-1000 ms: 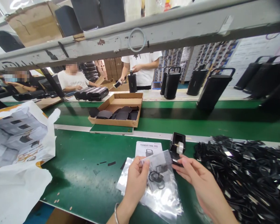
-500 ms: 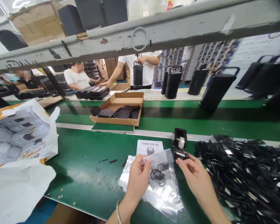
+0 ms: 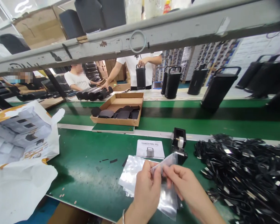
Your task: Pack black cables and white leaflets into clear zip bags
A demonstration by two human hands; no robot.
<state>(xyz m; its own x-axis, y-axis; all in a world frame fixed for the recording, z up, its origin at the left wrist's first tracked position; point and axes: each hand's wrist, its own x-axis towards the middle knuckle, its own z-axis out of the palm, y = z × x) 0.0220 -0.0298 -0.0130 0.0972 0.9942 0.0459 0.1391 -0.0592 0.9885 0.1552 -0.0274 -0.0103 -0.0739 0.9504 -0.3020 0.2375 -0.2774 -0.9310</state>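
Note:
My left hand [image 3: 147, 186] and my right hand [image 3: 180, 183] meet low in the middle, both pinching the top edge of a small clear plastic bag [image 3: 164, 163] with dark contents. Under them a stack of clear bags [image 3: 130, 174] lies on the green bench [image 3: 84, 161]. Just beyond sit a white leaflet [image 3: 150, 148] printed with a speaker and a black tape dispenser [image 3: 178, 143], which the right hand is closest to.
A heap of black cables [image 3: 245, 174] fills the right. White bags and printed packaging [image 3: 21, 140] lie left. A cardboard tray of black parts [image 3: 118, 109] rests on the conveyor. Black speakers [image 3: 217, 90] stand behind; other people work across the line under a grey rail [image 3: 140, 37].
My right hand left the tape dispenser and came back to the bag's top edge beside my left hand. The bag is now raised and folded at its mouth.

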